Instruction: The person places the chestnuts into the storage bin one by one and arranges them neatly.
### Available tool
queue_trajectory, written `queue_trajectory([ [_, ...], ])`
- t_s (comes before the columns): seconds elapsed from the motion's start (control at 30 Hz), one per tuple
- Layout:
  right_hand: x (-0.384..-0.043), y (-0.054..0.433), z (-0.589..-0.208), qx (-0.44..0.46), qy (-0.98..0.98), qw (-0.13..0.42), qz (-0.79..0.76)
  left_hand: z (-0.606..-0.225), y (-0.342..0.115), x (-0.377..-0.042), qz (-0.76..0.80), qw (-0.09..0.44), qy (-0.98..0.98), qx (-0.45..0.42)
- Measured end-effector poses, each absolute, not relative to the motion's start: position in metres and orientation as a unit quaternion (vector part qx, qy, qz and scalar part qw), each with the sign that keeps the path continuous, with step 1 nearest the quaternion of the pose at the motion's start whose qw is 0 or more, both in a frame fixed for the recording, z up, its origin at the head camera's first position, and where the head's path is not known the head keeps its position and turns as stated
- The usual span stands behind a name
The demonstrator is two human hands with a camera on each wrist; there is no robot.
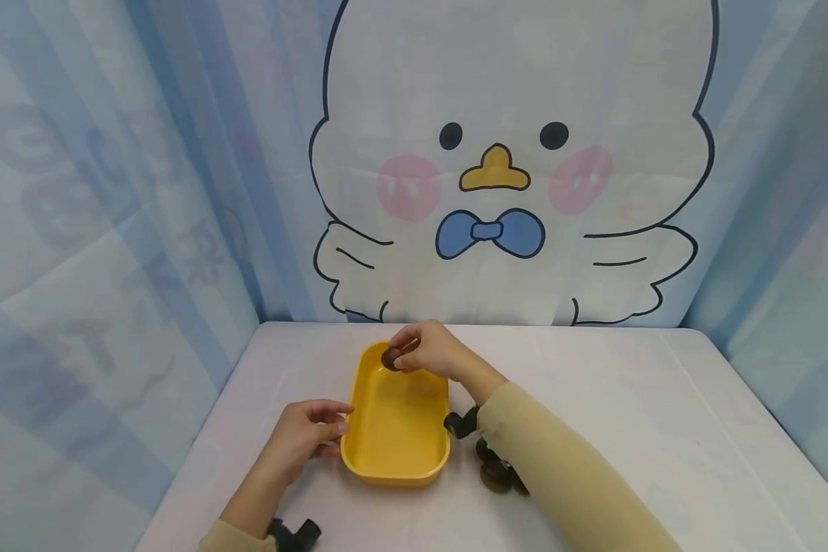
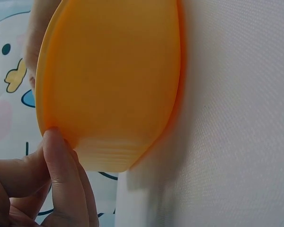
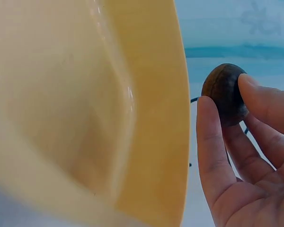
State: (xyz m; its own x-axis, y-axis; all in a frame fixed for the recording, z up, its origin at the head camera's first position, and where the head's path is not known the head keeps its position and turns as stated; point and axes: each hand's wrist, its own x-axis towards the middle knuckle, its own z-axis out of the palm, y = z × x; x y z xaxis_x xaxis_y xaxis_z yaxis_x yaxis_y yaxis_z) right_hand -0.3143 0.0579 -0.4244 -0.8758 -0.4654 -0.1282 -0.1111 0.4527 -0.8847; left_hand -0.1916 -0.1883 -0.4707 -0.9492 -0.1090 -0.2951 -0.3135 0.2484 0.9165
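Observation:
A dark brown, round thing with a seam (image 3: 225,92) is pinched between the thumb and fingers of my right hand (image 1: 428,353). In the head view this hand is over the far end of a yellow tray (image 1: 396,437), with the brown thing (image 1: 390,359) just above the far rim. My left hand (image 1: 310,437) pinches the tray's left rim with its fingertips. In the left wrist view the tray's outer wall (image 2: 113,85) rises beside the left hand's fingers (image 2: 61,165). The tray's floor holds nothing that I can see.
Several brown round things (image 1: 495,475) lie on the white table (image 1: 628,429) right of the tray, partly hidden by the right sleeve (image 1: 559,460). Black wrist cameras (image 1: 461,422) sit at both wrists. A printed curtain (image 1: 497,284) hangs behind the table.

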Motion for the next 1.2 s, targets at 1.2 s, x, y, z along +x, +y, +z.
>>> queue_trajectory([
  [1.2, -0.324, 0.019, -0.470, -0.167, 0.874, 0.161, -0.428, -0.472, -0.187, -0.191, 0.598, 0.081, 0.787, -0.129],
])
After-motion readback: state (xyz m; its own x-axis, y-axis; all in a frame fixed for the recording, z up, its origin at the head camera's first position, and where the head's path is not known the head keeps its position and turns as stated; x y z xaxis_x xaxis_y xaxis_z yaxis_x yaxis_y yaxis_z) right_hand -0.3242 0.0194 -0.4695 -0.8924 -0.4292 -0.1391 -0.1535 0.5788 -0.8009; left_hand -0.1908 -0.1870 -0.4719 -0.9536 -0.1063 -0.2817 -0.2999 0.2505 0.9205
